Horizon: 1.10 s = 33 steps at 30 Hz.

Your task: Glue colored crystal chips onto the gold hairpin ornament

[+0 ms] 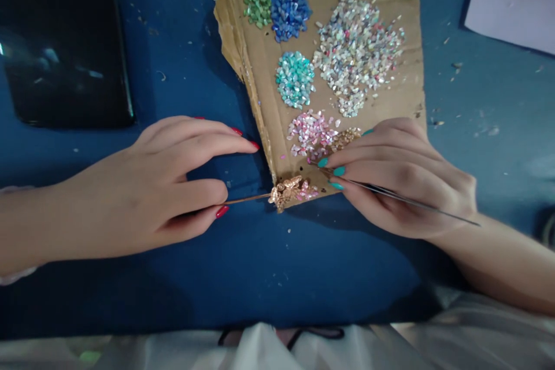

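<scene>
My left hand (173, 185) pinches the thin stem of a copper-coloured hairpin-like ornament (286, 189), its other fingers stretched out. The ornament's decorated end, with gold shapes and some pink chips, lies over the near corner of a cardboard piece (269, 69). In my right hand (399, 173) a pair of thin metal tweezers (390, 192) is held, the tips pointing left at the edge of the pink chips (313, 132). A small pink chip seems to be at the tips. Small brown-gold bits (346, 137) lie beside my right fingers.
Farther up the cardboard are piles of green chips (258, 4), blue chips (289, 11), turquoise chips (295, 80) and a wide pile of pearly white mixed chips (355, 46). A black glossy device (65, 40) lies at left, a pale lilac sheet (514, 3) at upper right. Crumbs dot the blue table (269, 277).
</scene>
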Each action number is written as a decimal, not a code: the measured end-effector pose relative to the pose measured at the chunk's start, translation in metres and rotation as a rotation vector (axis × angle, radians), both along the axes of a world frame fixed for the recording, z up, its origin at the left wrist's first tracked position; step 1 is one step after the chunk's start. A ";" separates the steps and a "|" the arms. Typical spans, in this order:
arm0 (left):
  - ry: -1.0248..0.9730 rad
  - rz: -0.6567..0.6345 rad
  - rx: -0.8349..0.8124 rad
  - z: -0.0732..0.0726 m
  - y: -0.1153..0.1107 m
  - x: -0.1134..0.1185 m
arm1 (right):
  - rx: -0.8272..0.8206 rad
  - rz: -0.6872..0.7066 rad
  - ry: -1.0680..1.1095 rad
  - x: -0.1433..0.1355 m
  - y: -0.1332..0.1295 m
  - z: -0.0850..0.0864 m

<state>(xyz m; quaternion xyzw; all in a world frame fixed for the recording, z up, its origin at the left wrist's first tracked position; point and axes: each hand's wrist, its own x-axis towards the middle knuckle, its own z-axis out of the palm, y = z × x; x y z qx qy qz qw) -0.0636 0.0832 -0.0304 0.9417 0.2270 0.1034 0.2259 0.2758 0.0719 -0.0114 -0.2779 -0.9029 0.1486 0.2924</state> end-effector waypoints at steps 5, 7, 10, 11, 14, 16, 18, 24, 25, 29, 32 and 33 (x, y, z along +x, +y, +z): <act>0.006 -0.002 -0.002 -0.001 -0.001 0.000 | -0.003 -0.014 -0.010 -0.001 0.000 0.000; 0.008 -0.002 -0.003 -0.001 -0.001 -0.001 | -0.013 -0.014 0.003 -0.001 0.001 0.000; 0.008 -0.003 0.000 -0.001 -0.001 -0.002 | -0.024 -0.017 0.012 -0.001 0.001 0.000; 0.008 -0.002 0.002 -0.001 -0.001 -0.002 | -0.018 -0.015 0.017 -0.001 0.001 -0.001; 0.009 -0.003 0.005 -0.001 -0.001 -0.002 | -0.004 -0.007 0.001 0.000 0.000 -0.001; 0.014 -0.004 0.006 -0.001 -0.002 -0.002 | 0.008 0.000 -0.021 0.001 0.000 -0.001; 0.018 -0.006 0.008 -0.001 -0.002 -0.002 | 0.033 0.023 -0.037 0.002 0.001 -0.001; 0.011 -0.009 0.013 0.000 -0.001 -0.002 | 0.150 0.081 -0.080 0.007 0.002 -0.001; 0.008 -0.010 0.014 0.000 -0.001 -0.002 | 0.155 0.088 -0.086 0.008 0.002 -0.002; 0.006 -0.014 0.013 0.000 -0.001 -0.002 | 0.146 0.113 -0.075 0.008 0.003 -0.002; 0.003 -0.013 0.015 0.000 -0.002 -0.002 | 0.133 0.100 -0.083 0.007 0.003 -0.001; 0.001 -0.013 0.015 0.000 -0.002 -0.002 | 0.132 0.094 -0.083 0.007 0.004 -0.001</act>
